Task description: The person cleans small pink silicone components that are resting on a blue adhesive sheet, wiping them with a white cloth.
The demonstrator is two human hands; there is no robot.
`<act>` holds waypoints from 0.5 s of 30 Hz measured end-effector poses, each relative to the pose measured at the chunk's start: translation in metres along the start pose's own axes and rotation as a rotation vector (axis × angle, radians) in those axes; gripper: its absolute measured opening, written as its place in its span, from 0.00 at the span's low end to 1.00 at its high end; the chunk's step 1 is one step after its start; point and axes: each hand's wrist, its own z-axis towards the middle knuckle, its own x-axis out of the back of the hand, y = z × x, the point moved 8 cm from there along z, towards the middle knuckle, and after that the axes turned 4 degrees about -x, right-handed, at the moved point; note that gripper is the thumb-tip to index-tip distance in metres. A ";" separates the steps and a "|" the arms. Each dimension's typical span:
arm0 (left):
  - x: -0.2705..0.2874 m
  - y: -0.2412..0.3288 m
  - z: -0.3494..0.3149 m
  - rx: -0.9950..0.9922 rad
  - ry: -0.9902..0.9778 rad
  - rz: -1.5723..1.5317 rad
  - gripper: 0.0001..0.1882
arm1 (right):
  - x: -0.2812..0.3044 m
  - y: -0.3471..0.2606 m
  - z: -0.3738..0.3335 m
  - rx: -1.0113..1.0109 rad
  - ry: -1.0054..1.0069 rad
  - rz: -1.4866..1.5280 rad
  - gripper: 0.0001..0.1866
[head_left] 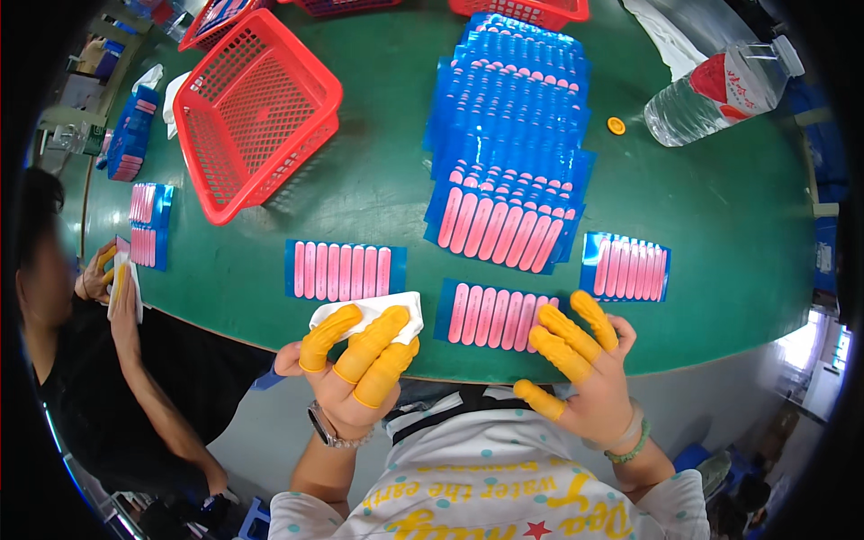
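Note:
Yellow finger cots cover several fingers of both my hands. My left hand [355, 371] presses a folded white cloth [409, 310] at the lower edge of a blue sheet [342, 270] carrying a row of pink rounded strips. My right hand [589, 382] has its fingers apart, with the fingertips on or just over the right end of a second such sheet [490, 315]; contact is hard to judge. Another blue sheet with pink strips [627, 268] lies beyond my right hand. Farther off is a big overlapping stack of these sheets [508, 153].
On the green table [387, 153] stand a red plastic basket [261, 117], far left, and a clear bottle [711, 94], far right, near an orange cap [616, 126]. More red baskets line the far edge. At left, a co-worker [117, 387] holds white cloth by other sheets [148, 225].

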 end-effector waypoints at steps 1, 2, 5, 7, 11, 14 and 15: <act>-0.001 0.000 0.000 0.011 0.011 -0.006 0.06 | 0.004 0.003 -0.004 0.012 0.045 0.056 0.23; -0.001 -0.001 0.001 0.021 0.021 -0.014 0.04 | 0.008 0.006 -0.008 0.024 0.091 0.111 0.21; -0.002 -0.004 -0.002 0.021 0.017 -0.018 0.02 | 0.018 0.014 -0.019 0.059 0.214 0.026 0.19; -0.003 -0.007 -0.007 0.042 0.059 -0.074 0.09 | 0.022 0.018 -0.022 0.051 0.224 -0.039 0.17; -0.005 -0.004 -0.007 0.028 0.066 -0.070 0.10 | 0.018 0.016 -0.020 0.072 0.122 -0.113 0.18; -0.008 -0.002 -0.009 0.011 0.065 -0.050 0.11 | 0.015 0.015 -0.018 0.088 0.087 -0.137 0.20; -0.008 -0.002 -0.010 0.013 0.078 -0.052 0.11 | 0.014 0.015 -0.017 0.106 0.084 -0.155 0.22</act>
